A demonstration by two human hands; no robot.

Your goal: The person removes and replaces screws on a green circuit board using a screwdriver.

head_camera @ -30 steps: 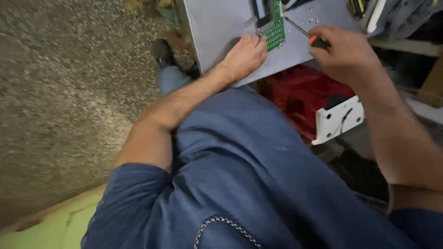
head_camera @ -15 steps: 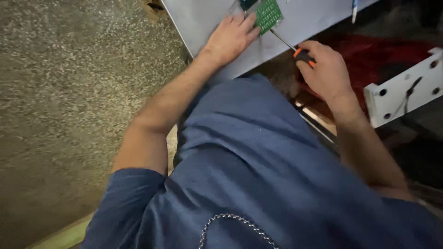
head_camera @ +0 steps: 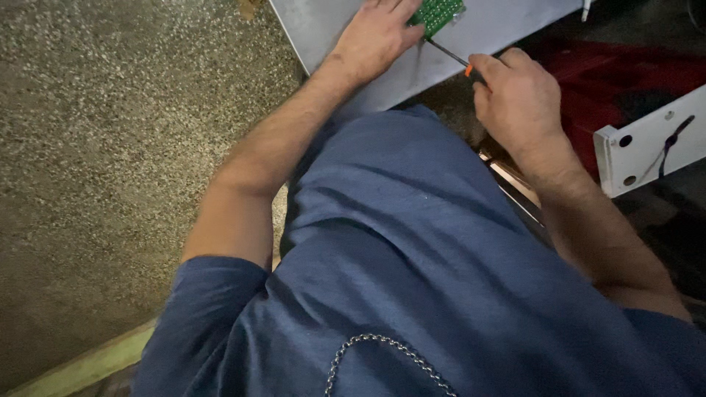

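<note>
A small green circuit board (head_camera: pixel 437 12) lies at the far edge of the view, on a pale grey metal panel (head_camera: pixel 500 29) that slopes across the top of the scene. Only the near part of the board shows; the rest is cut off by the frame.

The left hand (head_camera: pixel 375 37) rests flat on the panel just left of the board, fingers spread and loosely extended, fingertips touching the board's left edge. It grips nothing; it presses down on the board and panel.

The right hand (head_camera: pixel 518 95) sits to the right and nearer, fingers curled tightly around the handle of a screwdriver (head_camera: pixel 450 53). Most of the handle is hidden inside the fist; a bit of orange collar shows at the thumb. The thin dark shaft runs from the fist up and left to the board's near edge, where the tip meets it just beside the left fingertips.

Both bare forearms run back toward the viewer, to a blue short-sleeved shirt (head_camera: pixel 412 257) filling the near middle. A silver chain (head_camera: pixel 382 349) hangs at the near edge.

On the right, beyond the right wrist, is a red object (head_camera: pixel 625 73), partly in shadow, and a white bracket (head_camera: pixel 647 147) with round holes and a dark wire. The left side is speckled grey-brown floor (head_camera: pixel 110 147), with a pale green strip (head_camera: pixel 81 364) at the near left corner.
</note>
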